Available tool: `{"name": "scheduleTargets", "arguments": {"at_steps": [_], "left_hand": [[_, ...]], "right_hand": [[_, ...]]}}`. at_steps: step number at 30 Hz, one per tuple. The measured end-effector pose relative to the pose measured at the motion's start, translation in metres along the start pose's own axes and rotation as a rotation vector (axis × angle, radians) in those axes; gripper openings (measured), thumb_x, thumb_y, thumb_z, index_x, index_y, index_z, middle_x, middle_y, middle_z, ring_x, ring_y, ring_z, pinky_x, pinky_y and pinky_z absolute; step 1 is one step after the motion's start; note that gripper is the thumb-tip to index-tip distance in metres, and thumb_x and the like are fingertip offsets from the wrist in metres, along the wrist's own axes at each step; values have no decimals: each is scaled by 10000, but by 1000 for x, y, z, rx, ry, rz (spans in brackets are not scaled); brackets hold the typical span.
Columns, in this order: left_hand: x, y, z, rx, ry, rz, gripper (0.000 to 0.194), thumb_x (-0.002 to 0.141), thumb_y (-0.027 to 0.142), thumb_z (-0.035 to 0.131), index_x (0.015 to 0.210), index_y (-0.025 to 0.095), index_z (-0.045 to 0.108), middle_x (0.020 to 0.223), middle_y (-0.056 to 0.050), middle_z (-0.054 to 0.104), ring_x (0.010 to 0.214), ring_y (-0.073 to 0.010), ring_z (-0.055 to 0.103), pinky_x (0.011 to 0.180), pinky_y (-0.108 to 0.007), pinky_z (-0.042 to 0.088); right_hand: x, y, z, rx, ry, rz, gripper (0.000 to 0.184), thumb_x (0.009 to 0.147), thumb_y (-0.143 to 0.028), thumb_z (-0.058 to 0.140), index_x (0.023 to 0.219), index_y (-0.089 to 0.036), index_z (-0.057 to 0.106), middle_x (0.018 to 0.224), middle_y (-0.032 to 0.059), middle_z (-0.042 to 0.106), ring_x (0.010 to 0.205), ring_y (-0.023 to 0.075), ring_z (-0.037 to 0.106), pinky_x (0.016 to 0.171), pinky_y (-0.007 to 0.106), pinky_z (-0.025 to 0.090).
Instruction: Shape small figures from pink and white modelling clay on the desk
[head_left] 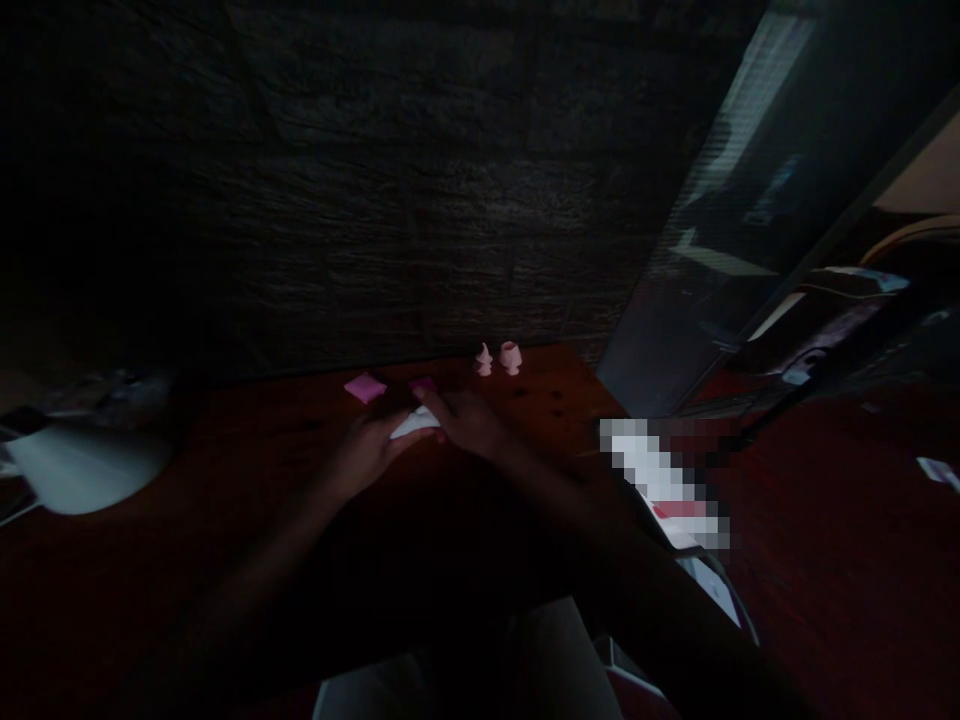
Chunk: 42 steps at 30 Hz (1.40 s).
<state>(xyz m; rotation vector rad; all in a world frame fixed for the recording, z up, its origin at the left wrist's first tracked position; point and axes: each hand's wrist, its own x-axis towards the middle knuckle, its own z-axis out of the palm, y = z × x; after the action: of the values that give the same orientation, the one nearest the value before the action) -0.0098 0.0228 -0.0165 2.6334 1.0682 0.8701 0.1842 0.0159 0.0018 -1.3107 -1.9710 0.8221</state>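
Note:
My left hand (365,455) and my right hand (466,420) come together over the dark wooden table, both with fingers closed on a small white piece (411,424). It looks soft, like folded cloth or paper, but the dim light hides its kind. Just beyond my left hand lies a small pink cushion-shaped piece (365,387). A darker magenta piece (422,384) shows right behind my right fingers; I cannot tell whether they touch it. Farther back stand two tiny pink items, one pointed and tiered (484,360), the other like a little lamp or goblet (511,357).
A rough dark brick wall (420,230) rises behind the wooden table (547,405). At the left is a white, rounded lampshade-like object (90,465). A tall glossy panel (667,290) leans at the right, above a red floor (840,520) and a blurred-out white item (660,480).

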Motion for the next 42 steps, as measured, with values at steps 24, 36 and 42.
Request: {"name": "scheduleTargets", "arguments": {"at_steps": [24,36,42], "left_hand": [[3,0,3,-366,-160,-180,222,881,340,594,788,159,683,712,-18,703,602,-136,601,568,-238,474],[3,3,1,13,-72,-183,210,869,236,635,1055,159,698,987,-115,726,853,-244,689,749,-358,545],[2,2,0,-39,-54,-118,214,942,315,607,1033,139,688,962,-116,716,892,-240,681,799,-366,537]], "right_hand": [[-5,-2,8,104,60,-303,186,936,-338,649,1027,-196,725,1002,26,760,897,154,702,831,268,488],[-7,1,-1,46,-42,-228,318,877,-365,721,1141,-188,709,883,30,759,720,156,703,734,282,500],[-6,4,-3,129,-65,-236,266,916,-354,646,1102,-177,712,783,28,730,649,158,683,669,281,508]]}}
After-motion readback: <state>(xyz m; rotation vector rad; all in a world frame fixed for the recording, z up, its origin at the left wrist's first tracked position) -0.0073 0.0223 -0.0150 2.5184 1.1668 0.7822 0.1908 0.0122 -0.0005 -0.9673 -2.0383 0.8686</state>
